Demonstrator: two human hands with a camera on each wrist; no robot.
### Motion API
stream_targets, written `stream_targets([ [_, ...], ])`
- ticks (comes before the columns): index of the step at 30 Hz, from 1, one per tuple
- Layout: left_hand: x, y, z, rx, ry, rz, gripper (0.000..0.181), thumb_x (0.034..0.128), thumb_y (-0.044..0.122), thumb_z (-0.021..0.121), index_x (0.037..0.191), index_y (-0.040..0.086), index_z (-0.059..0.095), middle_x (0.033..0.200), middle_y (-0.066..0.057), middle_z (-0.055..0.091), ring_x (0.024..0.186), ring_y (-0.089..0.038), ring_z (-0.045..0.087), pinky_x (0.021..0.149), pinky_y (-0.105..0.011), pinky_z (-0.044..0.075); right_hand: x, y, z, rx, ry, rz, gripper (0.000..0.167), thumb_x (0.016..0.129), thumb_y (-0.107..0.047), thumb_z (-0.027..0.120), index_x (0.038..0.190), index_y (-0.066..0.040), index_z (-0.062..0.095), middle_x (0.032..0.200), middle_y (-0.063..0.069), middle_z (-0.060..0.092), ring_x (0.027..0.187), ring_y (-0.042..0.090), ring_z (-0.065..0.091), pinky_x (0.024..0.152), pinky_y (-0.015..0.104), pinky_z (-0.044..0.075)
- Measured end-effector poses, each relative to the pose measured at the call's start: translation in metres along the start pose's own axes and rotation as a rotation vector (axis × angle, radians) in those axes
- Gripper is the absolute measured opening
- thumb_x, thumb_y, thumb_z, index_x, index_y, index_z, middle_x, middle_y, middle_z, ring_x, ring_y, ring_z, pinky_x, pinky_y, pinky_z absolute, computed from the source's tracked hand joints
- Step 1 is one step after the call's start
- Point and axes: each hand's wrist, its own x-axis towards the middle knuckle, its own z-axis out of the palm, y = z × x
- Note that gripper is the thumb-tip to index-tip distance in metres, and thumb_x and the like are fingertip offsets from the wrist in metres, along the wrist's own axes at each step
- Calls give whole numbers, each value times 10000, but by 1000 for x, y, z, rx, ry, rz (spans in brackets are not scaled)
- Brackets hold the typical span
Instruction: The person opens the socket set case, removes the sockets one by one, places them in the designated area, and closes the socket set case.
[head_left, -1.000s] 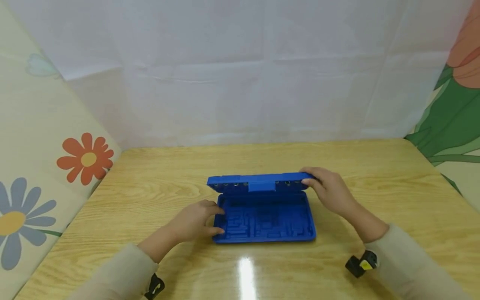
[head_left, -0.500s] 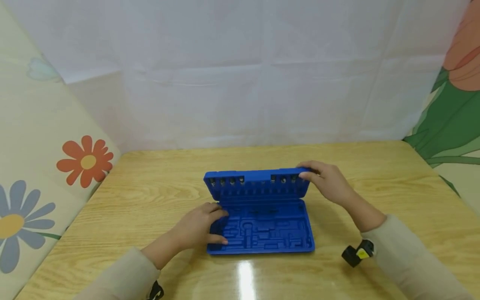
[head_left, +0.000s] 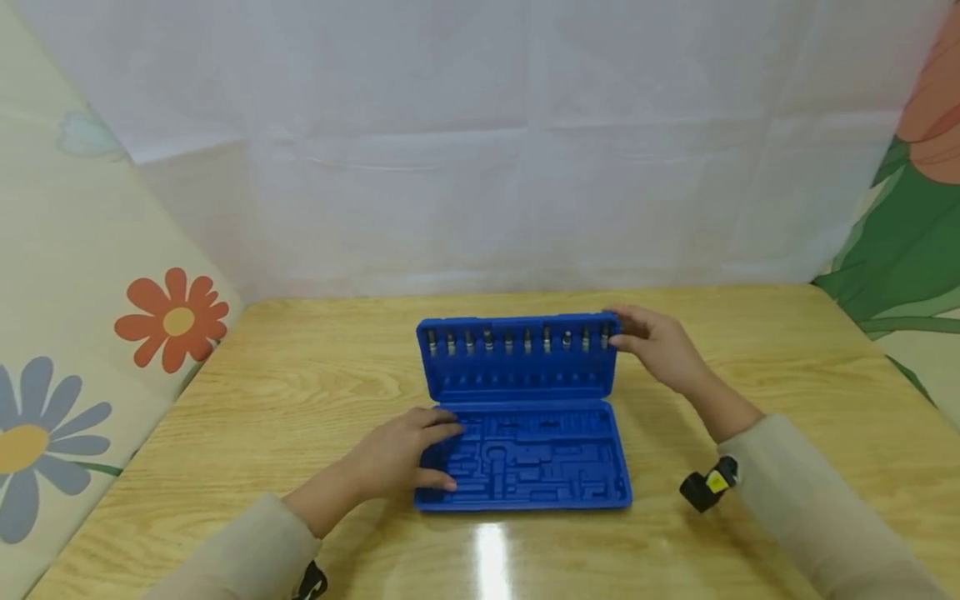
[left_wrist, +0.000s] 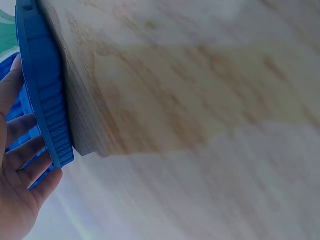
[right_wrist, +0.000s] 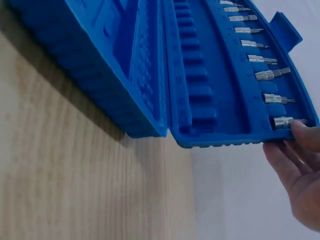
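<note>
A blue plastic tool case (head_left: 525,462) stands unfolded on the table, its lid (head_left: 517,371) raised and leaning back. Along the lid's upper inner edge runs a row of several silver bit sockets (head_left: 527,340), clearer in the right wrist view (right_wrist: 270,74). The base has moulded recesses that hold no tools I can see. My left hand (head_left: 393,454) rests over the base's left rim, its fingers spread and fairly straight; the left hand (left_wrist: 20,170) shows at that edge too. My right hand (head_left: 660,346) pinches the lid's upper right corner, thumb inside and fingers behind.
The wood-grain table (head_left: 315,358) extends around the case on all sides. Behind it hangs a white cloth (head_left: 480,167). Flower-patterned coverings flank the table left and right. A black wrist device (head_left: 705,487) sits under the right sleeve.
The right hand has swung the lid up and back from a low angle, bringing the whole row of bit sockets into sight. The left hand has stayed at the base's left rim.
</note>
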Motion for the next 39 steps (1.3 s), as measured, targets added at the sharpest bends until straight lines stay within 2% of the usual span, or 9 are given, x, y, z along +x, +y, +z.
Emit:
stream_targets([
  [8, 1, 0, 5, 2, -2, -10, 736, 693, 584, 552, 1208, 61, 510, 1239, -118, 448, 1127, -298, 413, 874, -408, 383, 21, 11, 2, 100, -21, 90, 468, 869, -76, 510, 1315, -80, 368, 1259, 194, 394, 1099, 307, 432, 827, 355, 433],
  [13, 1, -2, 5, -17, 19, -29, 780, 662, 600, 565, 1228, 69, 493, 1295, -128, 391, 1149, -305, 390, 871, -418, 383, 29, 18, 5, 161, -37, 117, 516, 848, -4, 517, 1326, -29, 326, 1263, 241, 374, 1114, 349, 403, 850, 383, 412],
  [17, 1, -6, 5, -9, -1, -38, 844, 636, 636, 551, 1251, 64, 466, 1310, -149, 370, 1180, -325, 343, 910, -442, 334, 32, 23, 10, 180, -65, 149, 562, 832, 44, 515, 1339, -3, 278, 1269, 274, 351, 1107, 366, 406, 852, 383, 410],
  [22, 1, -10, 4, -52, -30, -57, 910, 602, 640, 577, 1287, 63, 416, 1347, -162, 307, 1220, -350, 257, 941, -478, 274, 38, 30, 18, 178, -121, 195, 593, 834, 58, 502, 1354, 7, 223, 1298, 276, 310, 1125, 362, 393, 858, 379, 406],
  [25, 2, -11, 5, -75, -52, -86, 976, 581, 656, 578, 1326, 70, 349, 1370, -151, 266, 1243, -335, 212, 956, -477, 249, 42, 36, 23, 137, -149, 218, 584, 834, 59, 499, 1346, 32, 219, 1286, 279, 328, 1130, 359, 390, 850, 374, 412],
  [30, 6, -12, 6, -113, -119, -130, 1071, 560, 680, 569, 1354, 31, 258, 1399, -137, 198, 1269, -315, 141, 985, -462, 200, 45, 41, 31, -48, -213, 266, 512, 828, 23, 529, 1296, 58, 322, 1222, 268, 415, 1080, 339, 443, 807, 358, 439],
  [34, 9, -13, 6, -130, -145, -129, 1091, 555, 675, 580, 1359, 23, 235, 1407, -139, 170, 1275, -315, 107, 990, -461, 184, 48, 40, 32, -158, -236, 247, 449, 822, 0, 550, 1242, 62, 402, 1176, 243, 461, 1055, 334, 454, 812, 378, 430],
  [39, 12, -14, 4, -124, -168, -139, 1101, 549, 684, 578, 1362, 28, 229, 1408, -140, 163, 1276, -310, 103, 992, -457, 183, 54, 37, 27, -211, -286, 224, 434, 821, -15, 554, 1227, 63, 423, 1181, 232, 458, 1068, 336, 435, 872, 413, 377],
])
